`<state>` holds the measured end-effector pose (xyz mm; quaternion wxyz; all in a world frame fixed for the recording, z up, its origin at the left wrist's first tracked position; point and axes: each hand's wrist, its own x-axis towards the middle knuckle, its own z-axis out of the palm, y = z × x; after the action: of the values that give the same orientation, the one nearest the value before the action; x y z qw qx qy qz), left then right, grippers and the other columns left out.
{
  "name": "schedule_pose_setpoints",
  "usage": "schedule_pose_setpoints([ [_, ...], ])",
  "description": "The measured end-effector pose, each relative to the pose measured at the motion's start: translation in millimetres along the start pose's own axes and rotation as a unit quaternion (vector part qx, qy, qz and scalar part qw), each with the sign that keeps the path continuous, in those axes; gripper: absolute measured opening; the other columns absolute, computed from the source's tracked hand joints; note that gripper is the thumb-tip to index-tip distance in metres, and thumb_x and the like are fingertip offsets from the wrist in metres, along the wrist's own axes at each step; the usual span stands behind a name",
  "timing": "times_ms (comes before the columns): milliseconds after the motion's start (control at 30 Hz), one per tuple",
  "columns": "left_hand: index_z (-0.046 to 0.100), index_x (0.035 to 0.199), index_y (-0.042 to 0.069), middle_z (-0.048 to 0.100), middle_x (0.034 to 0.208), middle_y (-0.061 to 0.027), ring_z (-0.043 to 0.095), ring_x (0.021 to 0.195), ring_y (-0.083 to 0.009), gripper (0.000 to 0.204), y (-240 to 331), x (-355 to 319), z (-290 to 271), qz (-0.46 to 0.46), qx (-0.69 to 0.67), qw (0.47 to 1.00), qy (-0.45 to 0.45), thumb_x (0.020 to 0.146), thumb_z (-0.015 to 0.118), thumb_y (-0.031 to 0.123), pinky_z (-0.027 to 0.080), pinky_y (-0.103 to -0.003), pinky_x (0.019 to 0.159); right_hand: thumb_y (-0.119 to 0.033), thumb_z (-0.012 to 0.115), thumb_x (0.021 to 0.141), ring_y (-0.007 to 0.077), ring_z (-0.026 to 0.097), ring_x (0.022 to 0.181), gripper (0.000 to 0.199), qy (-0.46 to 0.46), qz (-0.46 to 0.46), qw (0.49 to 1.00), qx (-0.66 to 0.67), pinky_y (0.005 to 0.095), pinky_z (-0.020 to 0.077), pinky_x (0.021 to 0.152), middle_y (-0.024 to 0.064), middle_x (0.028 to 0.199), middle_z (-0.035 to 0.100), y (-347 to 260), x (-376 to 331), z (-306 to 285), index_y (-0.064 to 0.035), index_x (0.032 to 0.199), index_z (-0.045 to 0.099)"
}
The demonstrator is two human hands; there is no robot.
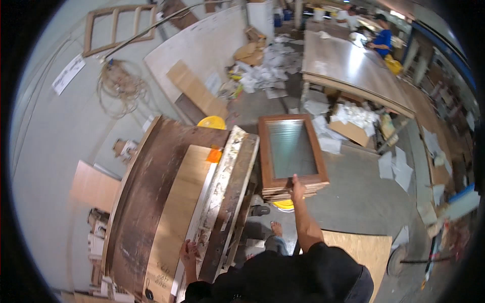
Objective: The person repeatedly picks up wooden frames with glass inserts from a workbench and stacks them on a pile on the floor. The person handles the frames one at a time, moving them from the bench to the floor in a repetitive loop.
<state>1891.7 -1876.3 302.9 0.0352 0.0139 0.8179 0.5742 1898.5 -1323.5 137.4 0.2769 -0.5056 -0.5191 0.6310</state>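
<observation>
Head view: my right hand (pixel 298 188) grips the top framed panel (pixel 291 150) at the stack's (pixel 293 192) near edge. My left hand (pixel 189 251) rests open on the workbench (pixel 151 202) edge. I'd lift level.

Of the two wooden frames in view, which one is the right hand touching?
The glazed door frame with the ribbed glass panel, topping the stack beside the workbench; the right hand rests on its near edge. The other, an empty ladder-like frame, leans far off, untouched.

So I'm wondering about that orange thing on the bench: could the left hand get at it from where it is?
Probably yes, with a long stretch. The left hand rests at the bench's near end; the orange object lies far up the light board, with nothing between.
</observation>
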Motion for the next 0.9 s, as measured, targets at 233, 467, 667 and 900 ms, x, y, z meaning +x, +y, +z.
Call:
schedule_pose_setpoints([
  [233, 0.057, 0.112, -0.001, 0.065, 0.085, -0.0071, 0.06, 0.067, -0.0111, 0.033, -19, -99, -24, -0.084, -0.128, 0.943, 0.295, 0.097, 0.053, 0.028, 0.05, -0.024, 0.06, -0.024, 0.05, 0.091, 0.0234, 0.047, 0.046, 0.027, -0.113, 0.171, 0.969, 0.136, 0.0339, 0.0358, 0.038, 0.0084, 0.062, 0.055, -21, -7, 43, -0.0058, 0.073, 0.054],
  [467, 0.056, 0.109, 0.001, 0.061, 0.08, -0.011, 0.054, 0.062, -0.0133, 0.025, -89, -231, -69, -0.079, -0.476, 0.769, 0.42, 0.097, 0.052, 0.023, 0.041, -0.027, 0.049, -0.03, 0.056, 0.084, 0.0279, 0.06, 0.09, 0.038, -0.032, 0.067, 0.976, 0.206, 0.0381, 0.0487, 0.078, 0.0135, 0.098, 0.062, -147, -37, -60, 0.0012, 0.105, 0.061],
  [667, 0.059, 0.1, -0.002, 0.055, 0.077, -0.0007, 0.048, 0.069, -0.009, 0.032, -44, -151, -180, -0.059, -0.157, 0.866, 0.472, 0.099, 0.048, 0.028, 0.04, -0.022, 0.061, -0.033, 0.061, 0.082, 0.0251, 0.062, 0.085, 0.037, -0.153, -0.12, 0.979, 0.062, 0.0332, 0.0443, 0.064, 0.0114, 0.086, 0.058, -337, -52, 26, 0.0002, 0.098, 0.061],
  [900, 0.057, 0.12, 0.003, 0.065, 0.086, -0.0044, 0.06, 0.076, -0.0132, 0.035, 17, 63, -214, 0.128, -0.149, 0.918, 0.344, 0.092, 0.062, 0.023, 0.049, -0.027, 0.069, -0.016, 0.062, 0.078, 0.0274, 0.062, 0.079, 0.036, -0.175, -0.323, 0.91, -0.195, 0.0368, 0.052, 0.062, 0.0131, 0.087, 0.059, -514, -204, 92, 0.0059, 0.105, 0.056],
])
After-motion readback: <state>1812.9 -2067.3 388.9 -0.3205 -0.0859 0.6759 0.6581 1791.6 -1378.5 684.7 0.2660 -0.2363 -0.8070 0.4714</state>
